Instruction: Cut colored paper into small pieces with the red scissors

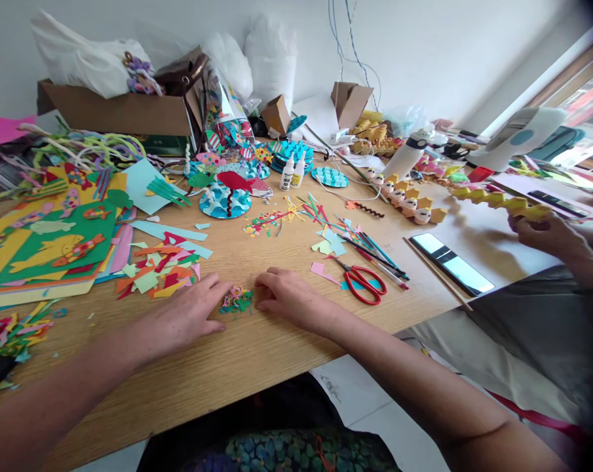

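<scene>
A small heap of curly coloured paper shreds lies on the wooden table between my two hands. My left hand rests at the left side of the heap, its fingers stretched out and the thumb apart. On the other side, my right hand lies on the tabletop with fingers loosely bent and nothing visible in them. Cut paper scraps in orange, red and pale green are spread just beyond my left hand. Red-handled scissors lie to the right of my right hand, near a pink paper scrap.
Two glue bottles stand behind a blue-and-white base with a red paper fish. Coloured sheets are stacked at left. Pens and a phone lie at right, where a co-worker's hand holds a yellow strip.
</scene>
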The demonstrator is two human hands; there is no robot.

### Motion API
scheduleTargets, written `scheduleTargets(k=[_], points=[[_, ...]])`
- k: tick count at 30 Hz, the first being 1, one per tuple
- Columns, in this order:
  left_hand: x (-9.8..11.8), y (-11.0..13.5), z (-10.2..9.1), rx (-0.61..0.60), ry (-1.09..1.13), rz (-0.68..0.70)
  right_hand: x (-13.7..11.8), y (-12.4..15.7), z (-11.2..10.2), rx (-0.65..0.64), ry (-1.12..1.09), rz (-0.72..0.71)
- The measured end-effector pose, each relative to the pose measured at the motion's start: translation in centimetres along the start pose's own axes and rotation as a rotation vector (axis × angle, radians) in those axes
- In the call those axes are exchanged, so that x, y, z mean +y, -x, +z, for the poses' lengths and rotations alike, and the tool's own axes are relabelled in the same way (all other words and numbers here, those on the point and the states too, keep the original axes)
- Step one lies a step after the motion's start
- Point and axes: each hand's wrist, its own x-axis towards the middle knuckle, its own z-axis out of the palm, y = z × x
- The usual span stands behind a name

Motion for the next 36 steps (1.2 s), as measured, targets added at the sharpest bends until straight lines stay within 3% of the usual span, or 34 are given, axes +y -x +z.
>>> scheduleTargets(k=[9, 16, 22, 26, 36], points=[[1.5, -1.6, 0.6, 0.072, 0.026, -0.056, -1.4, -1.3, 1.6, 0.098, -0.093, -0.041], [2.5, -1.8, -0.3, 0.042, -0.030, 0.014, 0.7, -1.2, -0.5, 0.283, -0.192, 0.034], [3.9, -1.9, -0.6, 0.007, -0.137, -0.068, 2.6, -2.0, 0.9, 0.416, -0.220, 0.005], [4.1, -1.8, -0.3, 0.027, -0.181, -0.070, 3.1, -2.1, 1.7, 0.420, -0.204, -0.016], [3.1, -2.4, 0.9, 0.079, -0.135, 0.089, 2.5, -1.5, 1.2, 0.394, -0.163, -0.018]])
